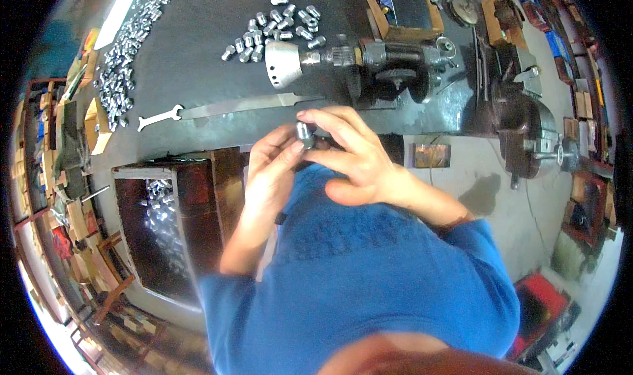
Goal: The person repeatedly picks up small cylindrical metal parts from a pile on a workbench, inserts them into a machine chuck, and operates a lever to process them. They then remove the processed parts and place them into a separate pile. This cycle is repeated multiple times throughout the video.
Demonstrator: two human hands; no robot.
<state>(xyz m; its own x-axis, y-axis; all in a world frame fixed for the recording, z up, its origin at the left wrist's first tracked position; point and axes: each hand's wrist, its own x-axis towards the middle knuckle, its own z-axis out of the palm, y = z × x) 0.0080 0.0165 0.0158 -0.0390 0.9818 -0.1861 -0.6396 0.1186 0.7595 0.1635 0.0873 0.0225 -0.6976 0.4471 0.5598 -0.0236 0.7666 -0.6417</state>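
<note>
A shiny domed metal nut (304, 131) is held between my two hands, close to my body at the bench's near edge. My left hand (271, 167) pinches it from the left with thumb and fingers. From the right, the fingers of my right hand (356, 152) curl around it, one fingertip by its top and others near its lower end. The fingers partly cover the nut. Beyond my hands, a long flat file (241, 107) lies on the dark bench (198, 58), its tang pointing right.
An open-ended wrench (161, 118) lies beside the file. Loose nuts (273, 25) cluster at the back, with a larger heap (122, 71) left. A spindle device with a white perforated cup (282, 65) stands right of centre. A vise (527, 134) is far right; a bin (175, 233) holds nuts lower left.
</note>
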